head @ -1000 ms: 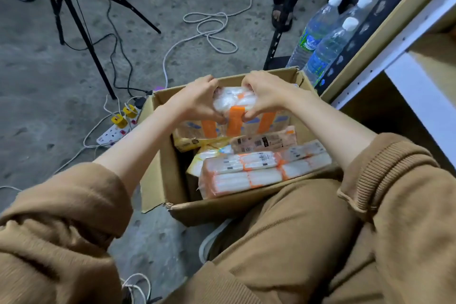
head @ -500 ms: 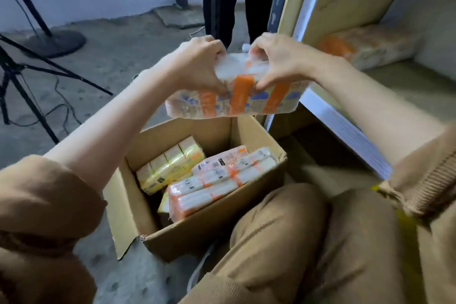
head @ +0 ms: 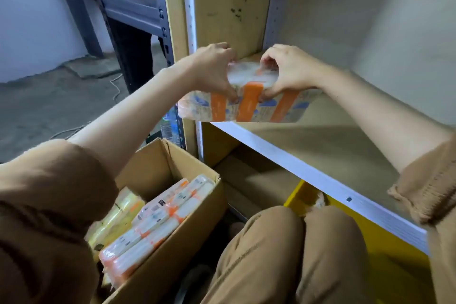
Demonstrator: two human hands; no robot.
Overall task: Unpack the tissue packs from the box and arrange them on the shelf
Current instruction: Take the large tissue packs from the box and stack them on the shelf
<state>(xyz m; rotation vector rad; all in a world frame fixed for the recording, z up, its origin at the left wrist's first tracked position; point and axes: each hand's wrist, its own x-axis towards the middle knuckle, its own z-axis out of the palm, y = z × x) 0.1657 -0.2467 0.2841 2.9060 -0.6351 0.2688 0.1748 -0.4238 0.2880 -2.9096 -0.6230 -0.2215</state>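
Observation:
A tissue pack (head: pixel 249 106) with orange stripes hangs at the left front corner of the shelf board (head: pixel 328 140), partly over its white front edge. My left hand (head: pixel 214 69) grips its top on the left, and my right hand (head: pixel 286 71) grips its top on the right. The open cardboard box (head: pixel 153 170) sits on the floor at lower left. Inside it lie an orange-and-white tissue pack (head: pixel 158 222) and a yellow pack (head: pixel 116 219). Whether another pack lies behind the held one is hidden.
The shelf's wooden side panel (head: pixel 229 5) and perforated metal upright (head: pixel 188 32) stand just left of the held pack. A yellow bin (head: pixel 385 261) sits under the shelf at lower right. A second metal rack (head: pixel 133 7) and a standing person's dark legs are at left rear.
Both hands lifted the striped pack out of the box and carried it up and right to the shelf's left front corner. The view swung from the floor toward the shelf.

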